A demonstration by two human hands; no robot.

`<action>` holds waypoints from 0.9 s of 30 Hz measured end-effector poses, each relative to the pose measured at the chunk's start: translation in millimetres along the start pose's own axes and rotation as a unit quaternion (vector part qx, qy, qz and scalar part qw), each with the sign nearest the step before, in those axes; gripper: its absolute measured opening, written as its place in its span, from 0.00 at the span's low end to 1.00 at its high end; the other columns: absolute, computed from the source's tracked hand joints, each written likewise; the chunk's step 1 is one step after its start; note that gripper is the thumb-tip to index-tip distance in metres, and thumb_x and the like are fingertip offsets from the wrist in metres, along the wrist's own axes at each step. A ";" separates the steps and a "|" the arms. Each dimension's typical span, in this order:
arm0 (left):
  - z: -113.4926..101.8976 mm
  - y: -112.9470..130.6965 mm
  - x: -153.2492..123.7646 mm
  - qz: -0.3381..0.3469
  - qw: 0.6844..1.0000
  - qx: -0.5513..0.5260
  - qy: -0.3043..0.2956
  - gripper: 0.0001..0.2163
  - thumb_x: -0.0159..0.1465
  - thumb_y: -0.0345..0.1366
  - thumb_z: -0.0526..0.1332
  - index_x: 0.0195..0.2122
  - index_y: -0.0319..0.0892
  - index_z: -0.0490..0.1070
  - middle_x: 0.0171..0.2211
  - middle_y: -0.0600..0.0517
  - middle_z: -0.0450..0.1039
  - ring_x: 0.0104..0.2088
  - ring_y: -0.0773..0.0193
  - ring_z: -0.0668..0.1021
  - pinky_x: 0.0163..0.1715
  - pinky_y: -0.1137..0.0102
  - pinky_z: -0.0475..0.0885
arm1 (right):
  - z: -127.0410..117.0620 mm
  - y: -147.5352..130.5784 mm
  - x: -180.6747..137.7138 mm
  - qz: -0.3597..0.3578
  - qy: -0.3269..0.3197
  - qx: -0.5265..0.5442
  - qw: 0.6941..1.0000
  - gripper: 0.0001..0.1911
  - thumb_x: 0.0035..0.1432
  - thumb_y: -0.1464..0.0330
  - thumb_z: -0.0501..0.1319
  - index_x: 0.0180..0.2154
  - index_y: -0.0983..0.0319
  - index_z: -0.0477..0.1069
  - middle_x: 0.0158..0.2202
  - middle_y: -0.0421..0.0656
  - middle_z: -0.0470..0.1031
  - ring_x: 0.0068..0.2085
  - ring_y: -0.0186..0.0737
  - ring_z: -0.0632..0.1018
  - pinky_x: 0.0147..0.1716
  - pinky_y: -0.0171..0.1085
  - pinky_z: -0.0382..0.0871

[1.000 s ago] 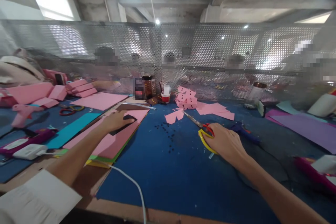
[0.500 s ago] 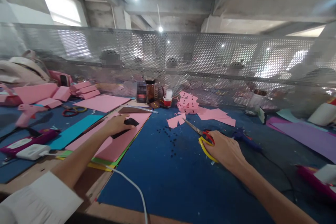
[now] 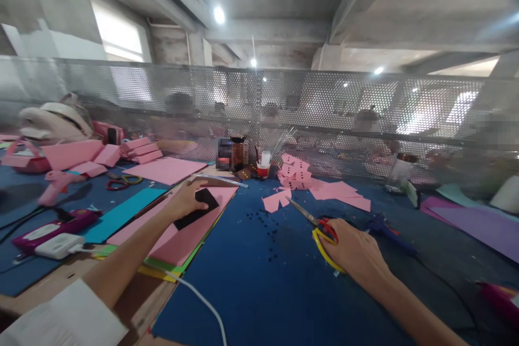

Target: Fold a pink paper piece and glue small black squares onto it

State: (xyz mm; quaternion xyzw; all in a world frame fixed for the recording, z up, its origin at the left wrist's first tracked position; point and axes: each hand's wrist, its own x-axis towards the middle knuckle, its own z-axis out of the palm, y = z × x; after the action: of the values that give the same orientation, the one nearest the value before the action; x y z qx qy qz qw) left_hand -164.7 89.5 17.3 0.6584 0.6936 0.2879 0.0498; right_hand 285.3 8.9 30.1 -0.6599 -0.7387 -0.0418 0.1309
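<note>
Two hands busy: we only get the head view, so one pass.
Left hand (image 3: 187,200): our fingers curl loosely over a black strip (image 3: 197,208), pinning it flat on the pink sheet (image 3: 184,227) of the paper stack.
Right hand (image 3: 357,251): we're closing around the scissors (image 3: 320,227), fingers on the yellow and red loops, blades lying on the blue mat (image 3: 259,281), pointing at the pink cutouts (image 3: 294,170).

We see a blue-covered table (image 3: 259,281) bearing stacked coloured sheets (image 3: 182,238), scissors (image 3: 320,227), pink cutouts (image 3: 295,173) and a glue gun (image 3: 57,186).
</note>
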 end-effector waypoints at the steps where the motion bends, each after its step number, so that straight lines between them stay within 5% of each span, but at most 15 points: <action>1: -2.1 1.6 -0.1 -0.001 1.000 -0.012 0.009 0.35 0.42 0.41 0.67 0.54 0.45 0.66 0.49 0.44 0.72 0.50 0.46 0.73 0.49 0.59 0.65 | -0.1 -0.3 -0.3 0.000 0.002 0.005 1.000 0.15 0.59 0.54 0.52 0.38 0.55 0.69 0.37 0.42 0.77 0.36 0.50 0.78 0.29 0.38 0.58; 7: -22.4 21.1 -3.2 -0.011 0.992 -0.119 0.034 0.26 0.47 0.40 0.65 0.48 0.40 0.70 0.38 0.46 0.77 0.41 0.50 0.78 0.44 0.58 0.70 | -1.9 -2.0 -0.1 0.010 -0.002 0.063 0.998 0.16 0.58 0.52 0.53 0.33 0.57 0.68 0.30 0.42 0.76 0.31 0.47 0.77 0.25 0.36 0.54; 11: -34.2 75.2 -22.7 0.034 0.976 -0.215 0.007 0.24 0.53 0.47 0.63 0.49 0.42 0.70 0.44 0.46 0.77 0.43 0.53 0.78 0.45 0.61 0.71 | -5.3 -4.1 -1.3 -0.017 -0.006 0.214 0.977 0.16 0.56 0.53 0.56 0.29 0.59 0.67 0.24 0.39 0.72 0.26 0.39 0.72 0.24 0.34 0.56; 15: -24.6 151.0 -57.1 0.048 0.902 -0.404 -0.145 0.16 0.53 0.44 0.66 0.41 0.43 0.74 0.37 0.48 0.79 0.35 0.55 0.80 0.36 0.63 0.74 | -17.6 -13.4 -10.9 -0.047 -0.076 0.438 0.894 0.18 0.56 0.53 0.57 0.32 0.62 0.68 0.26 0.38 0.70 0.22 0.31 0.67 0.21 0.31 0.58; 19: -1.9 200.7 -85.2 0.053 0.858 -0.458 -0.225 0.11 0.52 0.42 0.67 0.35 0.44 0.74 0.32 0.52 0.78 0.30 0.60 0.79 0.31 0.68 0.73 | -32.3 -26.7 -23.2 -0.043 -0.132 0.551 0.823 0.19 0.55 0.53 0.58 0.36 0.63 0.68 0.30 0.40 0.72 0.19 0.27 0.64 0.17 0.29 0.57; 27: 20.0 207.4 -101.2 0.019 0.842 -0.453 -0.293 0.12 0.53 0.44 0.66 0.35 0.44 0.73 0.33 0.52 0.79 0.32 0.59 0.79 0.33 0.68 0.73 | -16.0 -28.6 -24.6 -0.049 -0.098 0.542 0.833 0.15 0.56 0.57 0.60 0.35 0.62 0.66 0.27 0.38 0.70 0.22 0.29 0.68 0.19 0.28 0.59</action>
State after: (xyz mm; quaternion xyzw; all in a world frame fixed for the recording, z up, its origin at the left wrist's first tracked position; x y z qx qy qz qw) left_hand 40.7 -6.1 65.8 0.6293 0.4268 0.3647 0.5375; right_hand 261.6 -22.3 42.6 -0.4463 -0.6833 0.4237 0.3929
